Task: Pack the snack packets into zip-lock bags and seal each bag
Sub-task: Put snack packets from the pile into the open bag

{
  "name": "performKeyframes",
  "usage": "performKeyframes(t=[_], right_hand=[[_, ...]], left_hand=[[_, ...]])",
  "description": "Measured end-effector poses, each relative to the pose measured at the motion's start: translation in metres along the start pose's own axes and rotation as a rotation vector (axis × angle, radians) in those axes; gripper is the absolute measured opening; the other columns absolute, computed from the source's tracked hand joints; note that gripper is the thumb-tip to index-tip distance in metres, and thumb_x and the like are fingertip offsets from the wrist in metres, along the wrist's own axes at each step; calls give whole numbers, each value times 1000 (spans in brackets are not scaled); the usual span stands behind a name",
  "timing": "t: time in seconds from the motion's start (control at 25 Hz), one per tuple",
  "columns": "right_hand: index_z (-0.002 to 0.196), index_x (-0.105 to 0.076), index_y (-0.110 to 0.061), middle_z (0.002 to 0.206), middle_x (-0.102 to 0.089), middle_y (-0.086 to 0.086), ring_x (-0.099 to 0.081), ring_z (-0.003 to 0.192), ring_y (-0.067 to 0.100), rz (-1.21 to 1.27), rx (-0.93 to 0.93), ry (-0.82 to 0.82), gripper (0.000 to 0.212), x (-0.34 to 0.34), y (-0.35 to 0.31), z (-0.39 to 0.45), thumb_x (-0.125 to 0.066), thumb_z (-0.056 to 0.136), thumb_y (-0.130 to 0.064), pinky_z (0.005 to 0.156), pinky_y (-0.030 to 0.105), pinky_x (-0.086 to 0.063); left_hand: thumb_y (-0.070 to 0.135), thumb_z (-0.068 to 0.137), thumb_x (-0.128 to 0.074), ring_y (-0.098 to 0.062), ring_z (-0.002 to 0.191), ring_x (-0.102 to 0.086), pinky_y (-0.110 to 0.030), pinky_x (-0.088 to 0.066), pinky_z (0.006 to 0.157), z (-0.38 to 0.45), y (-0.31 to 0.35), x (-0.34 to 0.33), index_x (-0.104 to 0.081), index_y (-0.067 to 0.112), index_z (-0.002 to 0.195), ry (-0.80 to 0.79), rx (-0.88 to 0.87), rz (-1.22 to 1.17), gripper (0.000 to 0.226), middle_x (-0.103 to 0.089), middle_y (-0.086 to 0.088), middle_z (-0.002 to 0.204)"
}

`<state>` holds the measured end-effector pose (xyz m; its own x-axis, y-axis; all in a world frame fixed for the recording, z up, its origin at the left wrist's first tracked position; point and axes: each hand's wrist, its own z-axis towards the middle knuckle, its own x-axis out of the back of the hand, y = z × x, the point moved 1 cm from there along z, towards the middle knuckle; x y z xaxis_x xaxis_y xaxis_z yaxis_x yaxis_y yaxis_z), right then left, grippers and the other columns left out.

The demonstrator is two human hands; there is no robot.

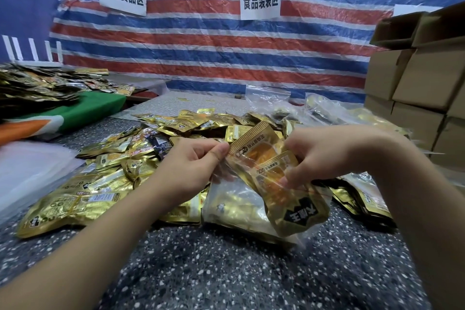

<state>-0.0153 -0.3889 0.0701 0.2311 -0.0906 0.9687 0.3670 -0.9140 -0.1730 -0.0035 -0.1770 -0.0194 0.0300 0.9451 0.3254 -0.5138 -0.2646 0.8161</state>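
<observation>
Both hands up over the worktop (226, 272) – left hand (193, 166) pinches the bag (234, 206) mouth, right hand (324, 151) grips gold packets (281, 178) half inside it – pile (141, 158) of packets behind.

Both hands — left hand (193, 166); right hand (324, 153) — pinch gold packets (271, 173) into a zip-lock bag (234, 209).

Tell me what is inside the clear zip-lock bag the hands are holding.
The zip-lock bag holds gold snack packets, two partly sticking out of its mouth. The left hand pinches the bag's edge; the right hand grips the packets. Deeper contents and their count are hidden.
</observation>
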Motion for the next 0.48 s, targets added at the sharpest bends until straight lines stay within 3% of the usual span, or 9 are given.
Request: performKeyframes(t=[0.12, 0.2, 0.32, 0.48], right_hand=[[80, -63, -20, 75, -70, -7, -64, 66, 7, -65, -23, -27, 18, 1, 1, -4, -73, 86, -34, 64, 29, -51], [76, -63, -23, 71, -69, -9, -62, 62, 3, -97, -16, -37, 18, 2, 0, -7, -73, 85, -35, 62, 26, -49], [77, -64, -24, 68, -66, -11, -59, 59, 0, -179, 17, -96, 16, -4, -7, -5, -72, 84, -37, 57, 24, -47], [92, -68, -22, 82, -69, -5, -65, 77, 13, -241, 80, -200, 19, -19, -16, 7, -70, 85, -39, 68, 33, -54]], left_hand=[[22, 100, -48, -15, 68, -71, -30, -56, 64, -3, 3, -4, -73, 2, 85, -32, 9, 20, 35, -74, -11, 77], [24, 100, -48, -21, 68, -69, -37, -54, 66, -3, 3, -7, -72, 0, 85, -45, 5, 56, 37, -73, -13, 75], [29, 100, -48, -26, 62, -57, -32, -44, 59, -6, 10, -9, -70, 1, 79, -43, -72, 78, 41, -66, -19, 72], [37, 96, -48, -18, 62, -58, -28, -44, 56, -9, 15, -12, -72, 12, 76, -27, -146, 179, 40, -65, -5, 66]])
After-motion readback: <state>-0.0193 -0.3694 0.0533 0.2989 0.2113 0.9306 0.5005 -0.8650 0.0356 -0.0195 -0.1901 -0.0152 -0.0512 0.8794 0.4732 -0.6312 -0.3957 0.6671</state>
